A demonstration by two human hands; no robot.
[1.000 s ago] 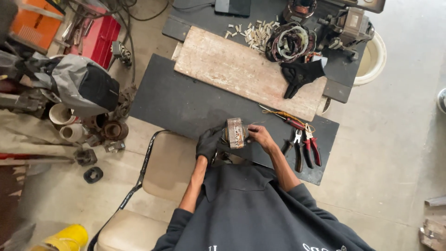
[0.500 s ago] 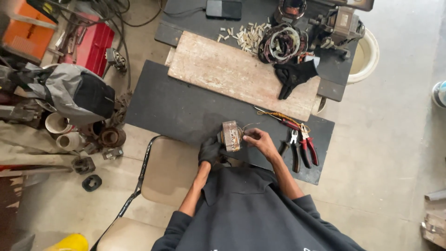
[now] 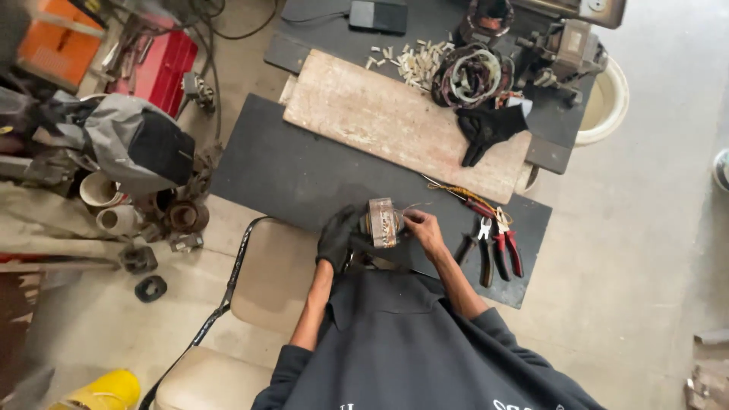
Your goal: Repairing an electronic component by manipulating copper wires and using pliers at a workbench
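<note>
- Cluttered workshop floor, dark bench mat (image 3: 288,178).
- Stator (image 3: 381,222) held above the mat's near edge, gloved left hand (image 3: 338,237) clamped on it.
- Right hand (image 3: 424,230) pinches its wire; best pulled steadily.
- Pliers (image 3: 497,247) just right of the grip.

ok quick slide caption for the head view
Gloved left hand and bare right hand hold a motor stator above a dark mat.
</note>
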